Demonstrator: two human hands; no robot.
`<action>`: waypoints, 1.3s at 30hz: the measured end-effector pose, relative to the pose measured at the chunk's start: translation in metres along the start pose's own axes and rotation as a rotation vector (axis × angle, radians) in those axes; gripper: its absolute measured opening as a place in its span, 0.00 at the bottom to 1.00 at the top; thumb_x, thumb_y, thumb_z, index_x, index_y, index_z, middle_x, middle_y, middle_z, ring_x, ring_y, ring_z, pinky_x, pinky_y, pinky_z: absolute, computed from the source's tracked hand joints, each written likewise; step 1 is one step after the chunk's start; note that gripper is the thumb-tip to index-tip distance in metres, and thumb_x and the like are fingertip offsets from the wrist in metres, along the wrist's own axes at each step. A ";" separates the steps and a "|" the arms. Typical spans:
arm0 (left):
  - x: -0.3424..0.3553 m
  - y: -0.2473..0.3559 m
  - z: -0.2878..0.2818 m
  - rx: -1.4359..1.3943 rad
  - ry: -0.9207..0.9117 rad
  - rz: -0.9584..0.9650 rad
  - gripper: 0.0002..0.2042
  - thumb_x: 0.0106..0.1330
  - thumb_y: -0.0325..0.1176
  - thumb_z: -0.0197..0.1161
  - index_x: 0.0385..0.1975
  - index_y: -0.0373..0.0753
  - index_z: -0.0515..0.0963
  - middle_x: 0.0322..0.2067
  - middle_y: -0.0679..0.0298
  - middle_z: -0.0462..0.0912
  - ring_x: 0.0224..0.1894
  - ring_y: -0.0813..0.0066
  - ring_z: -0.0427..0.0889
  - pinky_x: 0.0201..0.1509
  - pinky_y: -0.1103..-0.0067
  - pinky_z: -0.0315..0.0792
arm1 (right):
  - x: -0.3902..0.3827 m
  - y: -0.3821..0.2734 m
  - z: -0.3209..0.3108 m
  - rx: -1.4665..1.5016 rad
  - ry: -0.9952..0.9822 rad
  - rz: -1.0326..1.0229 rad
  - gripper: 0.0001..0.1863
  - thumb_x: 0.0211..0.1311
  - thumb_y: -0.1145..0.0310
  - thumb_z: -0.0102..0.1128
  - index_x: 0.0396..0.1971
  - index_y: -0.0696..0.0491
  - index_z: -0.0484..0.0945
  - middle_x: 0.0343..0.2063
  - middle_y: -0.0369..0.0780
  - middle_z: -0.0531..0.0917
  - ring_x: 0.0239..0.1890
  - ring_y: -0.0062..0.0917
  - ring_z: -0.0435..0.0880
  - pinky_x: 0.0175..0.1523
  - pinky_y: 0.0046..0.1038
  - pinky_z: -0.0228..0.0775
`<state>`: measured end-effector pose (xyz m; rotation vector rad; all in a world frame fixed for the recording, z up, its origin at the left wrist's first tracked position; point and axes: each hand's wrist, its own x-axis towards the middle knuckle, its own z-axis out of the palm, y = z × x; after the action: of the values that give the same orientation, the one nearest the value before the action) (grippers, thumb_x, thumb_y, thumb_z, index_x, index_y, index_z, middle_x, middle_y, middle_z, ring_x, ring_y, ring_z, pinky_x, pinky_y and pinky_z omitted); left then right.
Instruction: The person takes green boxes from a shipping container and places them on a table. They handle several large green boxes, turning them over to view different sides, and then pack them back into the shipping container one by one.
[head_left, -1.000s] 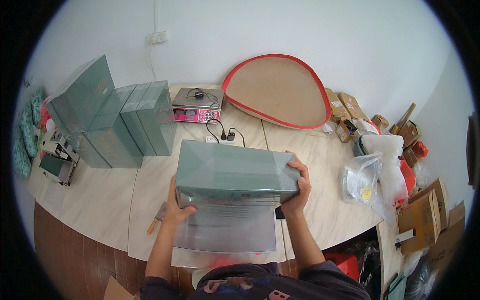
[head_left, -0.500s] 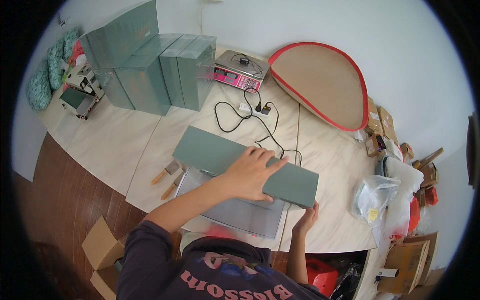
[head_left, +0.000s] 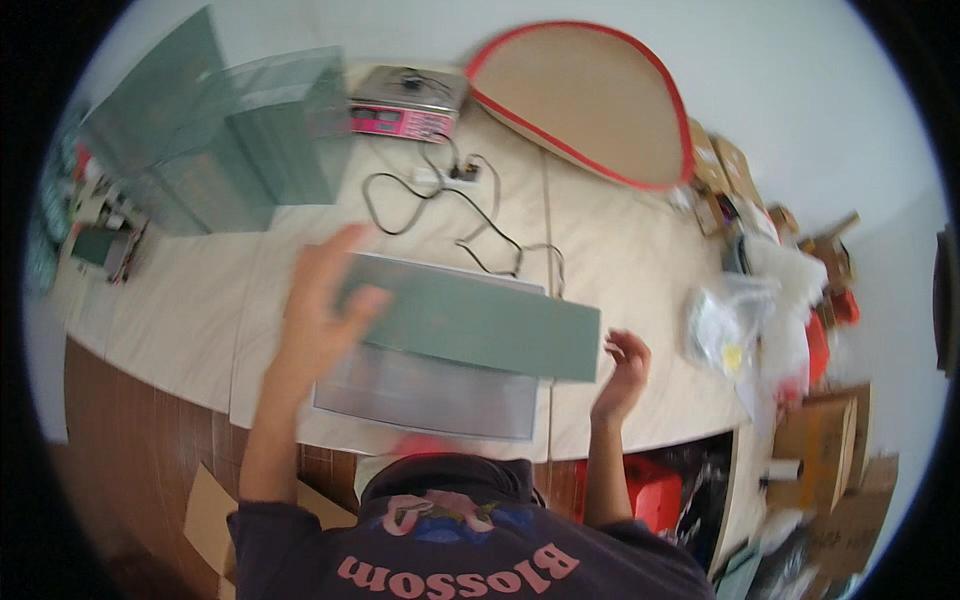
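Observation:
A long grey-green box lies across a flat grey framed panel on the table. At the box's left end is my left hand, blurred by motion, its fingers stretched out and thumb apart; whether it touches the box I cannot tell. Just off the right end my right hand hovers with loosely bent fingers and nothing in them. Part of the panel shows on the near side of the box, and a strip of its rim behind it.
Plastic-wrapped grey-green boxes stand at the back left. A pink-fronted scale, black cables and a red-rimmed round tray are behind. Bagged items and cartons sit on the right.
My left hand has left the top of the box and moved to its left end. My right hand has come away from the right end. The box now lies over the panel's far part.

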<state>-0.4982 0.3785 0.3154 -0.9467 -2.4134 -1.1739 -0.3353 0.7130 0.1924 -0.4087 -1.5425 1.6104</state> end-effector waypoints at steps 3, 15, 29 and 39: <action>-0.026 -0.056 -0.023 -0.242 0.228 -0.325 0.20 0.66 0.34 0.54 0.57 0.34 0.68 0.58 0.57 0.71 0.61 0.67 0.67 0.66 0.74 0.56 | 0.008 -0.010 0.016 0.053 -0.145 0.005 0.31 0.66 0.45 0.40 0.56 0.58 0.64 0.51 0.47 0.75 0.52 0.32 0.73 0.57 0.34 0.62; -0.067 -0.096 0.038 -0.920 0.177 -0.661 0.44 0.56 0.63 0.54 0.67 0.37 0.54 0.66 0.60 0.56 0.69 0.66 0.53 0.70 0.70 0.46 | 0.000 -0.011 0.034 -0.140 -0.157 -0.106 0.39 0.57 0.40 0.49 0.55 0.60 0.65 0.50 0.49 0.74 0.55 0.35 0.72 0.61 0.36 0.61; -0.058 -0.079 0.036 -0.794 0.313 -0.544 0.51 0.50 0.71 0.52 0.67 0.37 0.52 0.65 0.55 0.56 0.67 0.63 0.55 0.69 0.69 0.48 | 0.018 -0.014 0.051 -0.085 -0.268 -0.127 0.34 0.60 0.42 0.42 0.49 0.60 0.70 0.51 0.49 0.72 0.55 0.35 0.69 0.61 0.36 0.57; -0.135 -0.193 -0.058 -0.767 0.463 -0.619 0.37 0.62 0.60 0.43 0.65 0.40 0.58 0.61 0.61 0.64 0.63 0.69 0.62 0.64 0.72 0.56 | -0.025 0.004 0.148 0.006 -0.519 -0.112 0.35 0.57 0.38 0.47 0.49 0.56 0.72 0.54 0.50 0.65 0.57 0.39 0.64 0.62 0.40 0.52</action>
<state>-0.5289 0.1875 0.1685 0.0054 -1.9045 -2.3187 -0.4303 0.5976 0.2085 0.1145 -1.8989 1.7133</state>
